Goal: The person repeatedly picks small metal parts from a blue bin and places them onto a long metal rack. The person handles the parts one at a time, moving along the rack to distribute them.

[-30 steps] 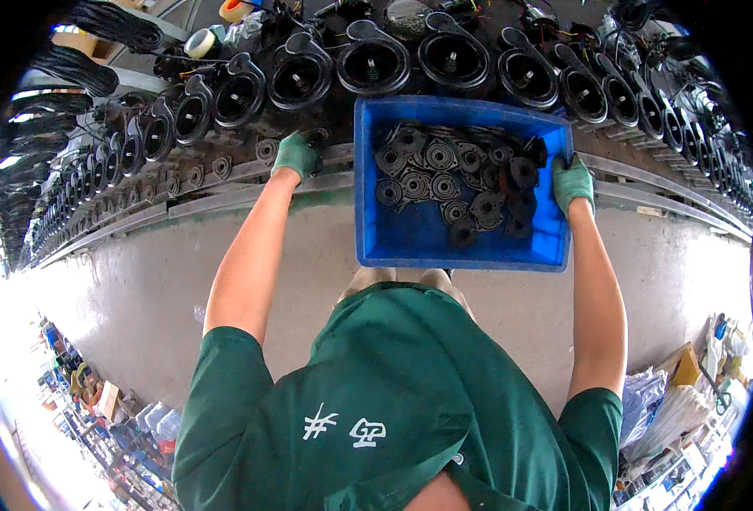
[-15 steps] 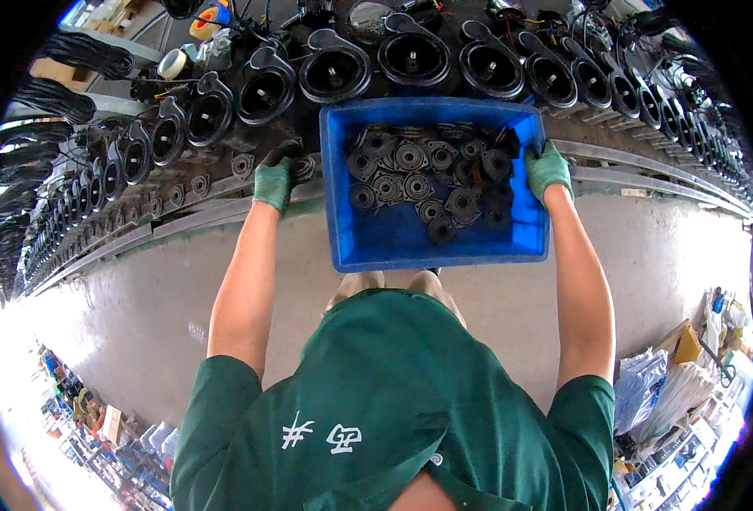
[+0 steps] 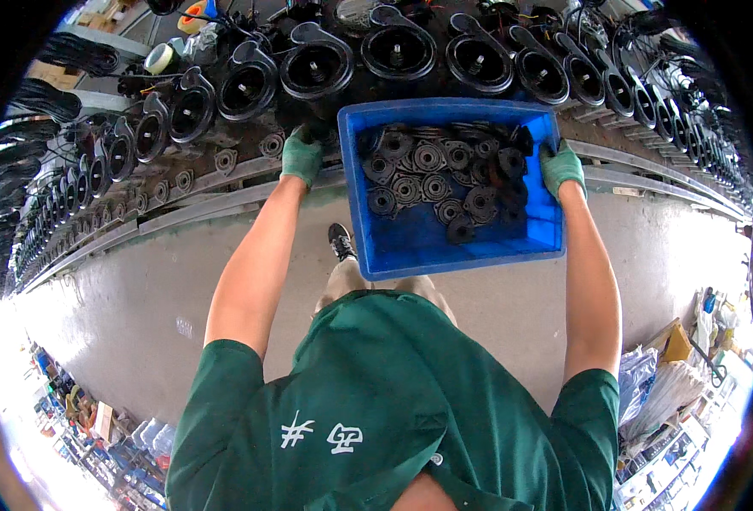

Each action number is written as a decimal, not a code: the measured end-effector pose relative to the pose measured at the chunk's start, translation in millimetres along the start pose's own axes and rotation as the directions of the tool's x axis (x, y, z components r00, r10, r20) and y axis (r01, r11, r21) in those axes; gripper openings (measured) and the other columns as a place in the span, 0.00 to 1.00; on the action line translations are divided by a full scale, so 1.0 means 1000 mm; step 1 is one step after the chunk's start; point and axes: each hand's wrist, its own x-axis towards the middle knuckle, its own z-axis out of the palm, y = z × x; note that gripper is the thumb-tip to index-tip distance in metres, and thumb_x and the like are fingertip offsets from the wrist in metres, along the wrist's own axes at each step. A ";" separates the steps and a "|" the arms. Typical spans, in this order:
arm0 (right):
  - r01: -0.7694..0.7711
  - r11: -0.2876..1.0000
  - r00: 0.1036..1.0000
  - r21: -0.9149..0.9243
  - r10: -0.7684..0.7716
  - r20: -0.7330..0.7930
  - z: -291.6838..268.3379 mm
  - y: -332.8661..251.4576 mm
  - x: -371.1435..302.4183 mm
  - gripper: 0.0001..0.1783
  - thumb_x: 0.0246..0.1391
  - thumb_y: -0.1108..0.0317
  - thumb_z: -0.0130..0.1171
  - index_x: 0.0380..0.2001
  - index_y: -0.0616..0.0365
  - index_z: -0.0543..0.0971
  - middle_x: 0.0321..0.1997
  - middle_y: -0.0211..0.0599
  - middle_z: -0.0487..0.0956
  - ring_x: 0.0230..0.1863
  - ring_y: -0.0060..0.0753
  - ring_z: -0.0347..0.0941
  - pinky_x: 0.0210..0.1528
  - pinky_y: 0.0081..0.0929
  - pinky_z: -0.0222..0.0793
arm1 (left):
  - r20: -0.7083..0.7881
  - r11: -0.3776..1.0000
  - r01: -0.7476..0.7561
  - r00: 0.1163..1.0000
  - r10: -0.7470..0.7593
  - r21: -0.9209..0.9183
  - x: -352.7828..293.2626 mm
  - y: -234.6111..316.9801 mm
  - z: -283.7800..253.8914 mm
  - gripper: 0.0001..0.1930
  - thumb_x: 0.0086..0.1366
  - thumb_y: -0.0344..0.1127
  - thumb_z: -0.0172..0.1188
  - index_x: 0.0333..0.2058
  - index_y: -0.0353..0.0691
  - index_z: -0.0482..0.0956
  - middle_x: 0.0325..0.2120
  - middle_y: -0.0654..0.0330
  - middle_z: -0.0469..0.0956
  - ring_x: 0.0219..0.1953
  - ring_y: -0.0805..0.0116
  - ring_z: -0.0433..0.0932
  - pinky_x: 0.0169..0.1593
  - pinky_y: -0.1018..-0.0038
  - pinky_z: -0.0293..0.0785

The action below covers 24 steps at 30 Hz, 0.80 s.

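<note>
My right hand [image 3: 561,169], in a green glove with dark fingers, grips the right rim of a blue plastic bin [image 3: 462,267]. Several dark round flanged parts [image 3: 434,185] lie loosely piled inside it. My left hand [image 3: 302,158], gloved the same way, reaches to the bench edge left of the bin. Its dark fingertips blend into the shadow below a black round housing [image 3: 315,72], so their grip is hidden. Just left of that hand, a flanged part [image 3: 272,145] sits on the bench edge, and another flanged part [image 3: 226,160] follows farther left.
Black snail-shaped housings [image 3: 398,53] with upright shafts line the bench in a long row. A metal rail [image 3: 198,204] runs along its front. Tape rolls [image 3: 159,58] and bundled black cables [image 3: 78,51] are at upper left. Bagged goods [image 3: 640,375] stand behind me at right.
The bin has shifted a little right and tilted slightly. My left hand has moved right along the bench edge, uncovering a flanged part. One shoe now shows below the bin's left side.
</note>
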 end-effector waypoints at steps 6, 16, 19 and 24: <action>-0.047 0.998 0.999 0.039 0.047 -0.010 0.004 0.005 -0.004 0.31 0.58 0.43 0.51 0.55 0.53 0.75 0.53 0.59 0.77 0.56 0.65 0.71 0.57 0.52 0.68 | -0.063 0.982 -0.031 0.997 0.043 0.187 -0.020 0.027 -0.008 0.18 0.56 0.24 0.55 0.47 0.35 0.81 0.42 0.52 0.83 0.45 0.62 0.81 0.52 0.70 0.74; 0.006 1.000 0.999 -0.008 -0.007 -0.032 0.008 0.011 0.002 0.34 0.58 0.42 0.51 0.57 0.57 0.74 0.53 0.62 0.77 0.56 0.65 0.72 0.56 0.52 0.69 | 0.038 0.846 -0.200 0.977 0.208 0.494 0.005 0.020 0.012 0.21 0.50 0.22 0.61 0.46 0.36 0.79 0.50 0.47 0.74 0.55 0.48 0.72 0.59 0.64 0.70; 0.015 1.000 0.999 -0.007 -0.015 -0.041 0.010 0.015 0.007 0.33 0.58 0.43 0.51 0.56 0.57 0.74 0.52 0.62 0.77 0.55 0.65 0.72 0.56 0.52 0.69 | 0.026 0.777 -0.281 0.946 0.323 0.564 -0.016 0.022 0.000 0.21 0.51 0.23 0.61 0.47 0.35 0.78 0.50 0.46 0.74 0.55 0.45 0.71 0.60 0.63 0.70; -0.013 1.000 1.000 0.009 0.013 -0.005 -0.001 -0.002 -0.005 0.31 0.60 0.44 0.50 0.56 0.55 0.75 0.53 0.60 0.77 0.54 0.65 0.72 0.55 0.53 0.69 | 0.021 0.796 -0.223 0.966 0.256 0.563 -0.064 0.053 -0.017 0.21 0.60 0.36 0.65 0.51 0.36 0.76 0.52 0.43 0.74 0.50 0.42 0.75 0.54 0.61 0.72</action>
